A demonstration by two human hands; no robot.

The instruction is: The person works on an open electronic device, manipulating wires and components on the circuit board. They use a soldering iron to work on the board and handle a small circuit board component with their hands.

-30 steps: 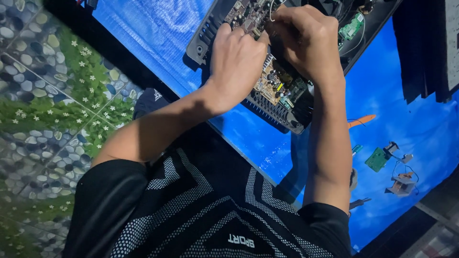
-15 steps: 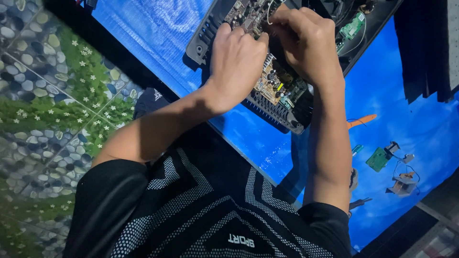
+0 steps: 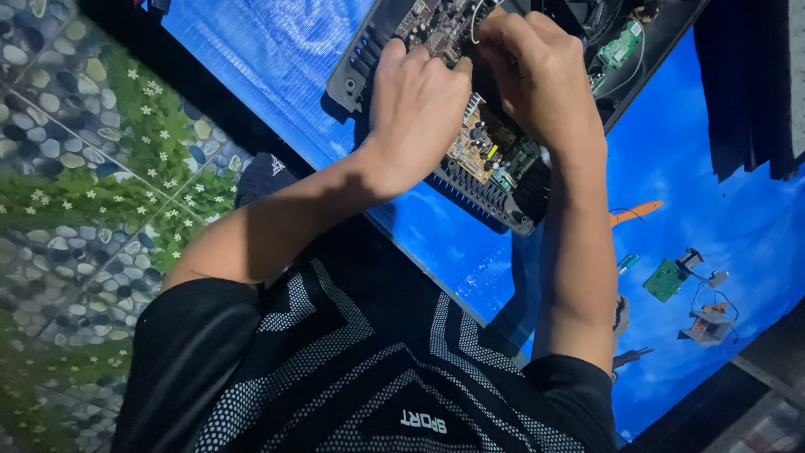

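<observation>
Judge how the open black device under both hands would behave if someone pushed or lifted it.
The black device looks rigid, with a ribbed case, so it would probably slide flat, not roll. Its exposed circuit board and loose wires look fragile. Both hands, left and right, rest on it.

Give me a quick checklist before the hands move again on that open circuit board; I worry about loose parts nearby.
1. Left hand on the circuit board: ok.
2. Right hand on the board: ok.
3. What the fingertips pinch: cannot tell, hidden.
4. Black chassis flat on the blue sheet: ok.
5. Small green board and orange tool lie apart from the hands: ok.
6. White wire free of the fingers: cannot tell.
</observation>
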